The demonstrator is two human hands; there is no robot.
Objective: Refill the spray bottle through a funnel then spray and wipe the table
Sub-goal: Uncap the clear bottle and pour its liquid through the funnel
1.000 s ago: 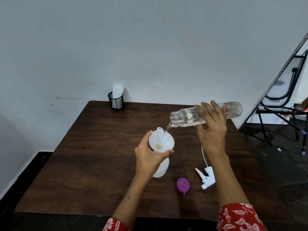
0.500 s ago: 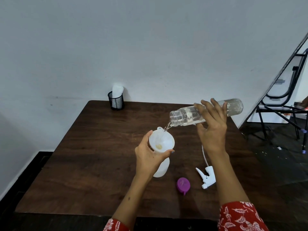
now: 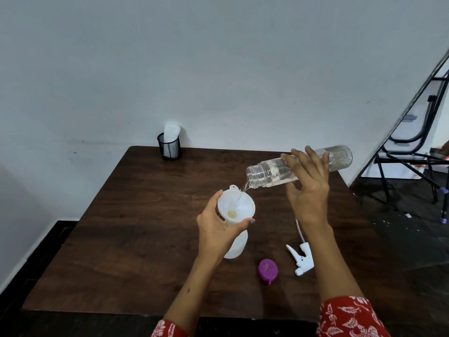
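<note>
We tip the water bottle in our right hand; left hand grips the funnel at frame centre, steadying the pour into the spray bottle.

A black mesh cup stands on the far left corner of the dark wooden desk, close to the pale grey wall, and a white folded cloth or paper sticks up out of it. Well to the right of the mesh cup, off the desk, a black metal-framed chair stands on the dark floor beneath a slanted black rail. Below and to the left of the mesh cup, a white skirting strip runs along the foot of the wall.
</note>
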